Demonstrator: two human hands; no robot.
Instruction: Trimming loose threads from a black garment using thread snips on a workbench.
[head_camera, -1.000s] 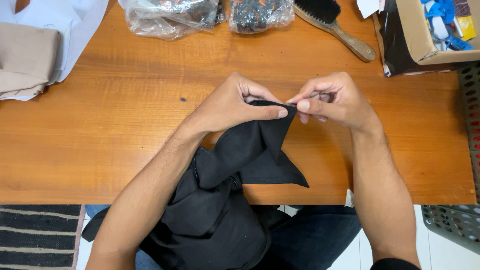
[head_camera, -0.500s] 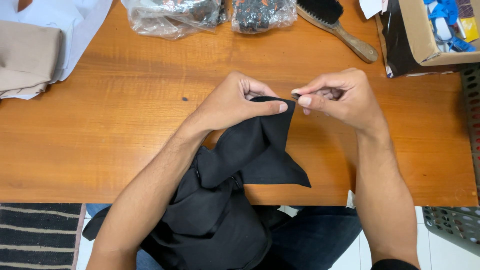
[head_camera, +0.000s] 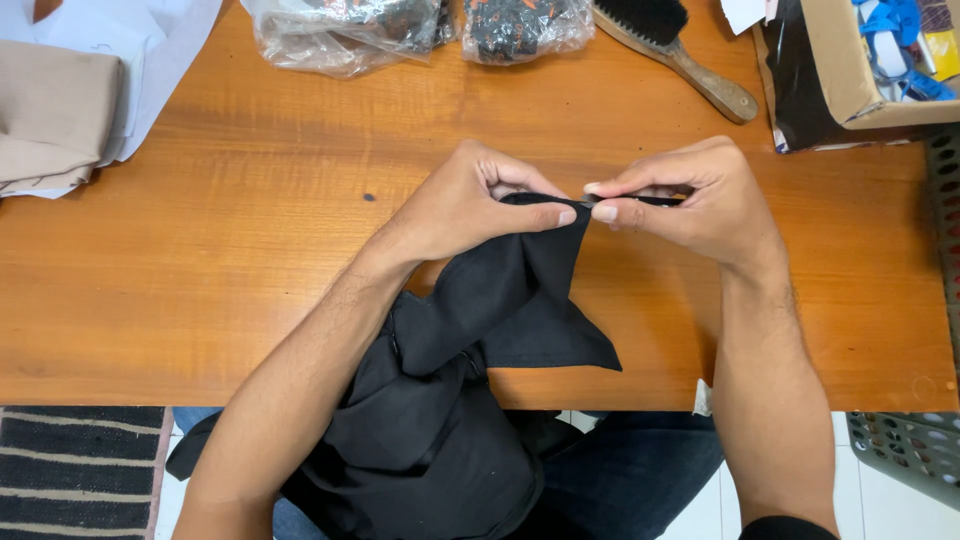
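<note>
Currently: beige folded cloth (head_camera: 50, 110) at 10 o'clock on worktop (head_camera: 250, 290). Left hand (head_camera: 470, 200) grip pinching black garment (head_camera: 480, 330) edge; right hand (head_camera: 690, 200) grip pinching same edge at 3 o'clock, fingertips nearly touching. Edge runs left-right; garment hangs toward 6 o'clock.

1. Plain black cloth (head_camera: 470, 400).
2. Orange-brown wooden table (head_camera: 220, 260), grain streaked.
3. Beige folded fabric (head_camera: 55, 115) on white paper (head_camera: 150, 50).
4. Black-bristled brush (head_camera: 670, 40), tan handle.
5. Black-and-grey striped rug (head_camera: 80, 470).
6. Grey perforated basket (head_camera: 905, 450).
7. Brown cardboard box (head_camera: 850, 60).
</note>
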